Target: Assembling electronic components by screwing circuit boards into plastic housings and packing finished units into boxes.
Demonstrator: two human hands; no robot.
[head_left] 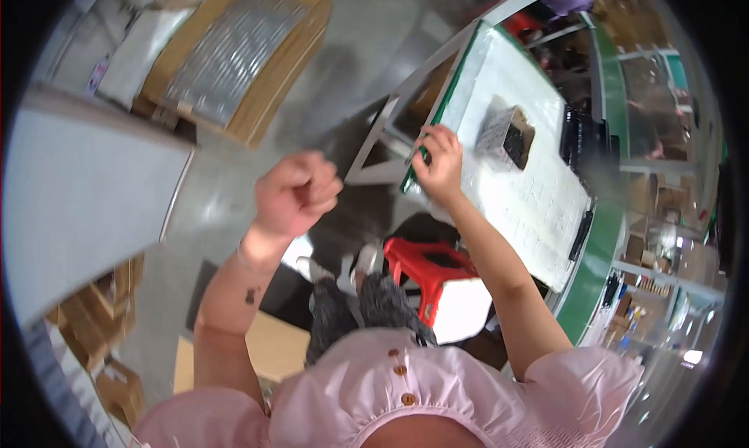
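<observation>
Bare grey concrete floor (pixel 234 190) lies open under my left fist (pixel 296 192); the red plastic stool (pixel 425 264) and green-edged white worktable (pixel 515 190) block my right.

Red stool (pixel 427 264), cardboard box (pixel 234 54).

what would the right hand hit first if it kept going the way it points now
The right hand rests at the green edge of the white worktable, its fingers aimed up across the top. Going straight on, it would probably meet the small dark-and-grey box first, though depth is hard to judge in this bent view.
</observation>
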